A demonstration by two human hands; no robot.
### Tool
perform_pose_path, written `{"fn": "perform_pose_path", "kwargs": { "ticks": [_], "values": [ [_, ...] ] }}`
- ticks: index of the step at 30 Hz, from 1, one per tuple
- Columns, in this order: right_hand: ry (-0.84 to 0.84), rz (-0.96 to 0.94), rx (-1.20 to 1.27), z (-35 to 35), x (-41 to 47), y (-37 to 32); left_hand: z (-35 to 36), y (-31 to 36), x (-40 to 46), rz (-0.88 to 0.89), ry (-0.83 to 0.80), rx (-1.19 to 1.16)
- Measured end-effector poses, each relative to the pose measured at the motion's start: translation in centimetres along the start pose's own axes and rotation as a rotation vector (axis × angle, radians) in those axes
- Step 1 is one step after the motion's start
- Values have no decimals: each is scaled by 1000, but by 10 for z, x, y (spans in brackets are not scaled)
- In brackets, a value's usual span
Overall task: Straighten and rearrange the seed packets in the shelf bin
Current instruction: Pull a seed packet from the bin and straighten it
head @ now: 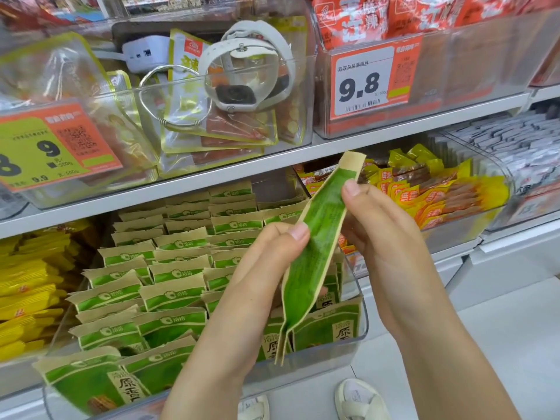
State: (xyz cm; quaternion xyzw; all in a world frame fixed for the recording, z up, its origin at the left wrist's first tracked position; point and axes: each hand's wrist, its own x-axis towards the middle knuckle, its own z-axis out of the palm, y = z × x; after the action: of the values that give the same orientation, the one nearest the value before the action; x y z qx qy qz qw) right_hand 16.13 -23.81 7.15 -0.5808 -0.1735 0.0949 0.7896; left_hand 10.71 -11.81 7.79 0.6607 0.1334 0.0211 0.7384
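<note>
Nearest: both forearms enter from the bottom edge, meeting over the clear shelf bin (362, 325) on the lower shelf. Left hand (260, 268) pinches the held seed packet (315, 237) at mid-length, thumb on the green face, fingers behind. Right hand (385, 237) grips it higher up, thumb pressed near the upper third. Packet is seen edge-on, long axis steep, lower end near-left, upper end tilted far-right, bottom seam just above the bin's front-right row. Gap for insertion appears to lie directly below the packet, so a straight drop is needed, approx. along that axis. Left hand is nearer the slot. Farther back: rows of matching green packets (169, 268) stand in the bin, mostly upright, front ones leaning.
</note>
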Motion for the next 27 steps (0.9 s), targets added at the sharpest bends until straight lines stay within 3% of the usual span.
{"fn": "perform_pose_path", "kwargs": {
  "ticks": [3,9,13,17,20,24,27],
  "values": [
    [-49,-28,-15,1,-2,-4,-5,-11,-18,127,17,-84],
    [-267,-3,-186,3,-8,-4,-18,-8,-10,350,286,-278],
    [-346,38,-330,7,-7,4,-21,-5,-8,453,318,-418],
    [-375,39,-358,14,-8,8,-14,-6,-11,480,319,-428],
    [-379,35,-214,15,-8,7,-14,-8,-12,466,297,-421],
    [-264,-8,-191,11,-3,6,-22,-12,-9,413,217,-259],
    [-275,0,-173,5,-1,3,-23,-15,-8,368,184,-203]
  ]
}}
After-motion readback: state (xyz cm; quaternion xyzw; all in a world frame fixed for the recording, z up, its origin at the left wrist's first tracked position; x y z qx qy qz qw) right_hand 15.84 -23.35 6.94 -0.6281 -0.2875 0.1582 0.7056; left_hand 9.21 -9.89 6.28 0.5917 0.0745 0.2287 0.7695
